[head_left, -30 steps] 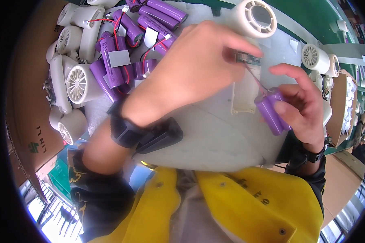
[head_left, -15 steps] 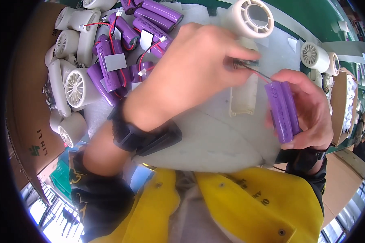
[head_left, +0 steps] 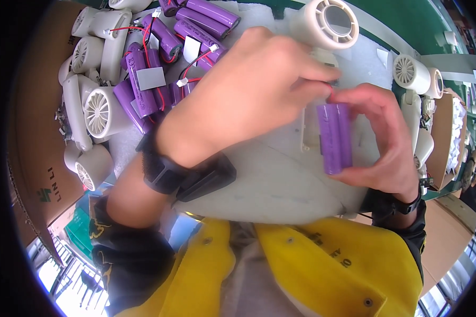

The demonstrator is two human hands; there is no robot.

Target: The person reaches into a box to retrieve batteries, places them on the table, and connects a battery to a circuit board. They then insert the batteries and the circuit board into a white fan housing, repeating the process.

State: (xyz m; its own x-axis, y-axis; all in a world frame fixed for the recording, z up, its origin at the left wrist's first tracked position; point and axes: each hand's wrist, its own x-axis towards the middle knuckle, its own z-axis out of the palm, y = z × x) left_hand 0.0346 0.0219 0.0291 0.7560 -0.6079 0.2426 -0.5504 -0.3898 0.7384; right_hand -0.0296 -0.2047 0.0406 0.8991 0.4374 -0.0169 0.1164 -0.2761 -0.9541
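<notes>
purple shrink-wrapped twin-cell battery pack [head_left: 334,137] now upright in right hand [head_left: 378,142], long side facing the camera, raised a little off the pale grey foam work mat [head_left: 280,179]; one second back, lower and more end-on, half hidden in the palm; half a second back, already turned upright. right hand closed around the pack, thumb across the top end, fingers wrapped behind. left hand [head_left: 248,92] moved in over the pack's top, fingertips pinched shut at the red lead there; whether on the wire itself or its small connector, cannot tell. white plastic housing piece [head_left: 308,124] flat on the mat just behind the pack, partly covered by both hands. judgement: pack rotated to expose the lead end, so the work in hand reads as dressing or seating the lead, not yet joined to the housing. unchanged at upper left: heap of loose purple battery packs with red and black leads [head_left: 158,63], row of white round fan housings [head_left: 90,105] beside a brown cardboard box [head_left: 34,158]. one more white fan housing [head_left: 325,21] at top centre.
</notes>
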